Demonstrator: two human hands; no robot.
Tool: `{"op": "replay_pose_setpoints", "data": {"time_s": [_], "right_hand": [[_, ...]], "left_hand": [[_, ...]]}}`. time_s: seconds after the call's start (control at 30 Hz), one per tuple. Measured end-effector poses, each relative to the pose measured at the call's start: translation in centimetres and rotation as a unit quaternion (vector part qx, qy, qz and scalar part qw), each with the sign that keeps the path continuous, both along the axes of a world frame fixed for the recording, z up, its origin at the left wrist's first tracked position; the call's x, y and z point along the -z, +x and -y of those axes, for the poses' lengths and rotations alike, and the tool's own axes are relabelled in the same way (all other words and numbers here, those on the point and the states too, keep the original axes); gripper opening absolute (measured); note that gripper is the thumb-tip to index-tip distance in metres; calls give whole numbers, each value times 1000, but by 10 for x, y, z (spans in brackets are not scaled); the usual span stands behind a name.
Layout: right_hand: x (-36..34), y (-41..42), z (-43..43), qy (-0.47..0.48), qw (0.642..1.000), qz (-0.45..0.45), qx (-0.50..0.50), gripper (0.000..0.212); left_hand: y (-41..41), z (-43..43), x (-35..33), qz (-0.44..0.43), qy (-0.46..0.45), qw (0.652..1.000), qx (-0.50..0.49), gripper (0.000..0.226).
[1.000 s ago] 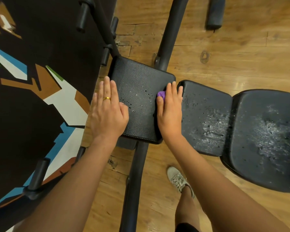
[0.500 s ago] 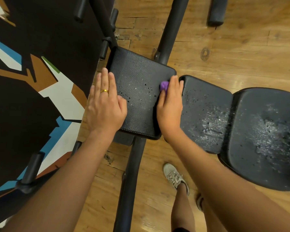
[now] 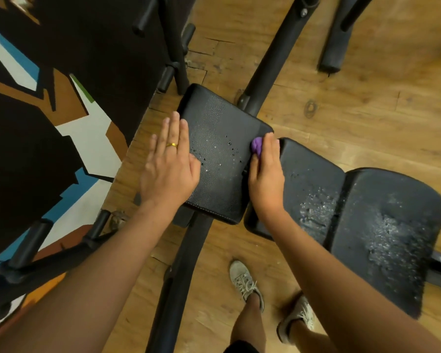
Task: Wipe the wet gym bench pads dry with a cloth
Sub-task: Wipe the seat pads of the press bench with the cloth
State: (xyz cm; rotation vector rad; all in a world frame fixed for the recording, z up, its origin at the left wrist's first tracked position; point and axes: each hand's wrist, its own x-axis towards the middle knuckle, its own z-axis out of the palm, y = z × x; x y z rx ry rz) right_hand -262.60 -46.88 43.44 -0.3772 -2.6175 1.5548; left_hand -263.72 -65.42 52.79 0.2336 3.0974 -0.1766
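At the right edge of the small square pad (image 3: 222, 159), found the right hand (image 3: 265, 179) laid over a bunched purple cloth (image 3: 257, 146), fingers close together and nearly straight, pressing it down, thumb out of sight. Saw only a small lump of the cloth, poking out beside the fingertips, just at the gap between this pad and the middle pad (image 3: 308, 189). Found the left hand (image 3: 168, 169) flat on the opposite edge of the small pad, fingers straight and together, holding nothing, with a gold ring (image 3: 173, 145) on one finger. Noted scattered drops between the two hands, mostly toward the cloth side. Noted much heavier wetness on the middle pad and on the large pad (image 3: 387, 238) further right, both beaded in grey patches. Made out a black frame bar (image 3: 183, 276) running under the small pad, over a wooden floor (image 3: 367, 110). Spotted two pale shoes (image 3: 245, 281) on the boards below the pads, and a dark patterned mat (image 3: 87, 138) off to the left.
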Motion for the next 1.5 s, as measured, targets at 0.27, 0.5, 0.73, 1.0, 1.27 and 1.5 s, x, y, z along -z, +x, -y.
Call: {"op": "replay_pose_setpoints", "data": {"time_s": [0.27, 0.5, 0.73, 1.0, 1.27, 1.5], "right_hand": [[0, -23, -46, 65, 978, -51, -190, 56], [21, -55, -101, 164, 894, -185, -375, 69], [15, -106, -92, 175, 827, -253, -471, 66], [-13, -147, -24, 140, 848, -270, -434, 49], [-32, -173, -1, 135, 837, -272, -455, 49], [1, -132, -75, 148, 828, -242, -484, 51]], "left_hand": [[-2, -7, -6, 34, 9, 999, -39, 65], [9, -74, 25, -60, -33, 961, -269, 68], [5, -77, 31, -84, -57, 950, -294, 67], [5, -75, 36, -105, -66, 949, -290, 68], [6, -75, 37, -112, -58, 950, -285, 68], [5, -77, 35, -118, -44, 951, -284, 66]]}}
